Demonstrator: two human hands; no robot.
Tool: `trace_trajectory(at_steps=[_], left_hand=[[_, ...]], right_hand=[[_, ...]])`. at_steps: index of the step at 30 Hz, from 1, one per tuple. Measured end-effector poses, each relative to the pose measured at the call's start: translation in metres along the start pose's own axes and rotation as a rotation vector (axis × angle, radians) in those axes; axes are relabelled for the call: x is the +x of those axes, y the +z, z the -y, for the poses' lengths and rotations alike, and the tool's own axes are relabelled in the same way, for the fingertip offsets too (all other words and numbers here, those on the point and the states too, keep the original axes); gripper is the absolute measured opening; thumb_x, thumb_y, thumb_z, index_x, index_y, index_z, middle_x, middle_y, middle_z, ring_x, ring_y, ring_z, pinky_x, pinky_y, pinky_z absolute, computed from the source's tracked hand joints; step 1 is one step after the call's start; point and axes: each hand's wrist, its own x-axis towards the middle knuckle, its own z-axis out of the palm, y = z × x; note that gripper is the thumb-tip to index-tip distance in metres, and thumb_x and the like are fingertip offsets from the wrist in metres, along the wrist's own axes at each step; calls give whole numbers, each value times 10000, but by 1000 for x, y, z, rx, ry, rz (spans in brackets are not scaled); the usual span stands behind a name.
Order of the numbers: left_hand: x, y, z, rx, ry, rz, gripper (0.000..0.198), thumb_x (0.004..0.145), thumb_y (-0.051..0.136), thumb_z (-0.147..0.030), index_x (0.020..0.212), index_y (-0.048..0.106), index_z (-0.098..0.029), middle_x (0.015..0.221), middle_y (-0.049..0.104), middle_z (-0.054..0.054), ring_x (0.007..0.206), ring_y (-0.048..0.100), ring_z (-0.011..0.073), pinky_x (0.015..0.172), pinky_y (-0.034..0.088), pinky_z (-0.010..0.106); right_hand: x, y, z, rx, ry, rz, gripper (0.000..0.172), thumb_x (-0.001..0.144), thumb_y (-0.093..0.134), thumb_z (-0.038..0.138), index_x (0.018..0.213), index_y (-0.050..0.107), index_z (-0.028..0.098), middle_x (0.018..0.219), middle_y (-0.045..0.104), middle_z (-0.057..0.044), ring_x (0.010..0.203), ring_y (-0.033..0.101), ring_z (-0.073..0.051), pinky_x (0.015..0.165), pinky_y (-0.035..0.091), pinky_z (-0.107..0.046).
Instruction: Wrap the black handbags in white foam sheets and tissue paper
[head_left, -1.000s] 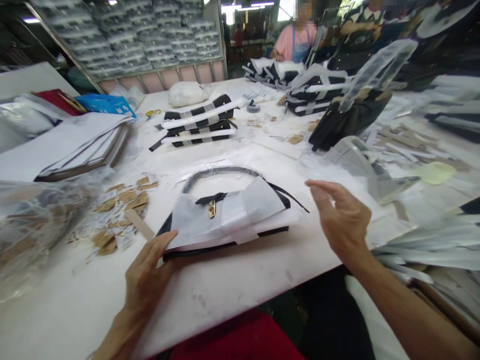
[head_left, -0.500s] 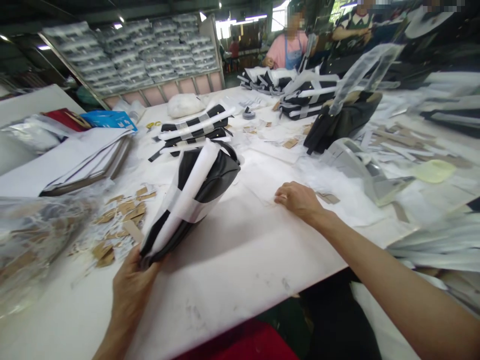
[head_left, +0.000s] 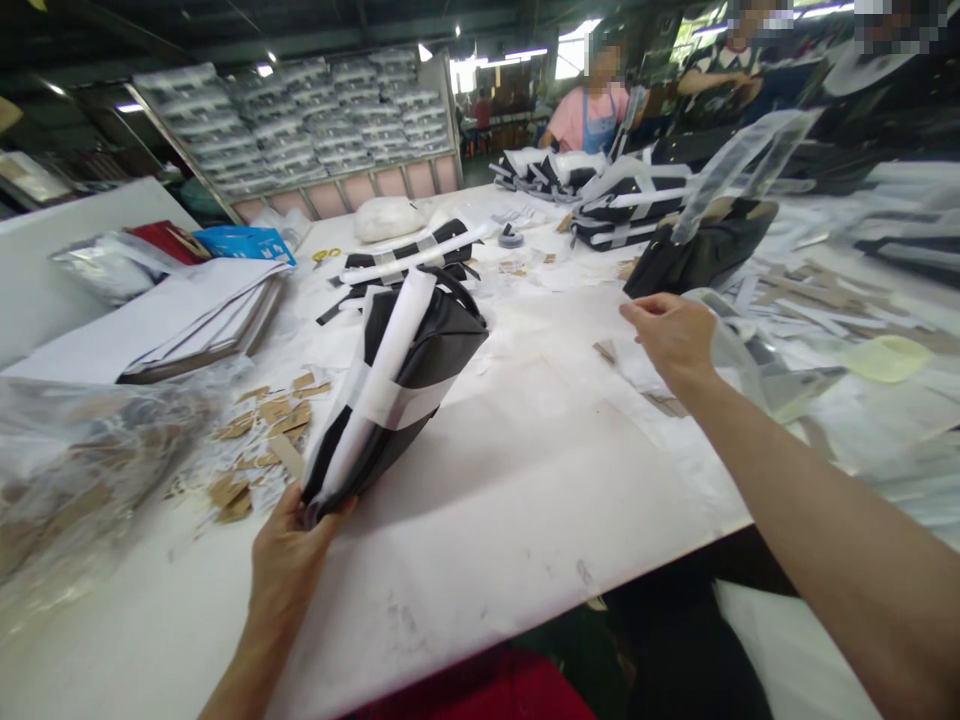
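My left hand [head_left: 296, 535] is closed around the lower end of a black handbag [head_left: 442, 355]. The bag is tilted over the table, with a roll of white wrapping along it and a pale band around its middle. On the other side, my right hand [head_left: 671, 335] is raised a little above the tabletop, thumb and fingers pinched at the corner of a thin white sheet [head_left: 559, 312]. Just beyond that hand stands another black bag [head_left: 701, 245] with plastic-wrapped handles. Behind the held bag lie several wrapped black bags [head_left: 409, 250].
Brown card scraps [head_left: 274, 410] and a clear plastic bag [head_left: 82, 460] lie left on the white table [head_left: 480, 540]. Farther back are stacked boards [head_left: 202, 320], yellow scissors [head_left: 326, 255] and a tape roll [head_left: 510, 237]. A person in pink [head_left: 589, 115] stands across the table.
My right hand has moved away from me and to the right, with the sheet's corner in its fingers. My left hand keeps its hold on the handbag. The view has shifted slightly.
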Motion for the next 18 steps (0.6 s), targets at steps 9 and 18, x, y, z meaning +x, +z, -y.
trace_trajectory(at_steps=[9, 18], left_hand=[[2, 1, 6, -16, -35, 8, 579, 638, 740, -535, 1076, 648, -167, 809, 704, 6, 723, 637, 213, 634, 469, 276], [-3, 4, -3, -29, -40, 33, 614, 655, 730, -550, 1128, 630, -172, 887, 703, 19, 808, 633, 229, 730, 462, 304]], right_hand=[[-47, 44, 9, -200, -421, 676, 311, 821, 661, 363, 1074, 668, 183, 1055, 714, -70, 918, 684, -186, 790, 508, -265], [-68, 33, 34, -479, -658, 866, 192, 810, 565, 122, 863, 748, 147, 948, 725, -156, 896, 679, -301, 709, 483, -345]])
